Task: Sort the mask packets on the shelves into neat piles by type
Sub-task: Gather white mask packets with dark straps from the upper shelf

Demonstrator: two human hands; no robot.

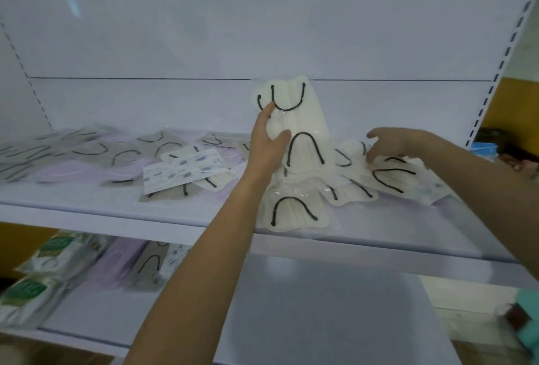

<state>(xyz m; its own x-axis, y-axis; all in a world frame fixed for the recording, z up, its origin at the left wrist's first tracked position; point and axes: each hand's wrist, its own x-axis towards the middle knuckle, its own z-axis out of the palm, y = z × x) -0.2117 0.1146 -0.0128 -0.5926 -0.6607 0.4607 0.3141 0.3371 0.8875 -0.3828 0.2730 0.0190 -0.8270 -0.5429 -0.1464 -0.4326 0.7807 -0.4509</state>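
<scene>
Left hand (269,138) grips a cream packet (303,119) upright above the shelf (116,213); right hand (392,143), fingers loose, touches the cream pile (393,178).

1. The raised packet (294,119) in the left hand (269,143) is cream white, with black ear loops.
2. The cream packets (390,175) lying on the shelf (116,218) have the same cream colour and black loops.
3. The grey packets (125,154) at the left also carry black loops.
4. The lilac packets (67,173) are plain pale purple.
5. The patterned packet (186,172) is white with small blue-grey marks.
6. The shelf itself is white.
7. The lower packets (55,248) show green labels.
8. The wall (507,108) at the right is yellow.
</scene>
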